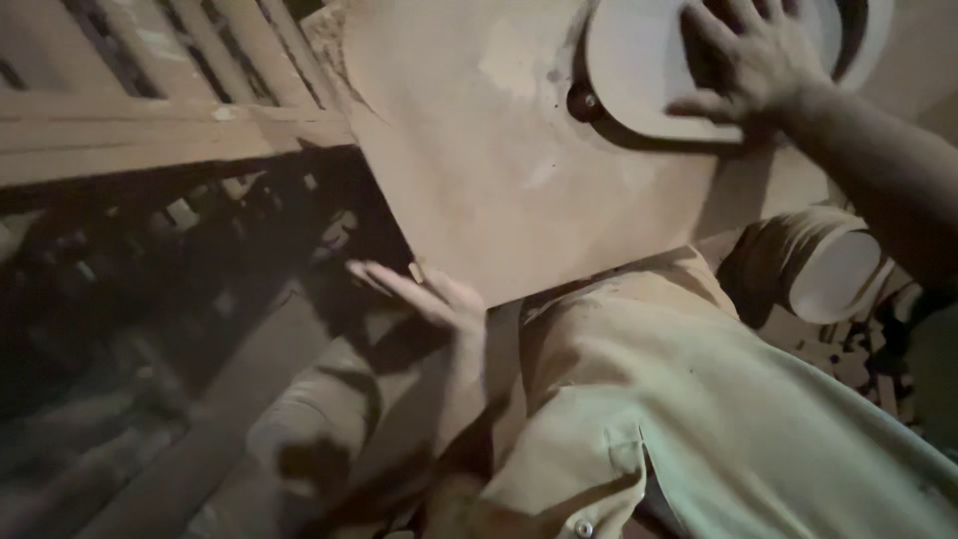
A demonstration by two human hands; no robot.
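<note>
A big flat wooden board is tilted against the person's shirt front, so the body props it while both hands steady it. The left hand, fingers spread loose, cups its lower corner from beneath. The right hand presses flat, open-palmed, on a pale round disc near the board's top edge, pinning it. Stacked round wooden pieces sit beside the right forearm; a slatted wooden frame stands left
</note>
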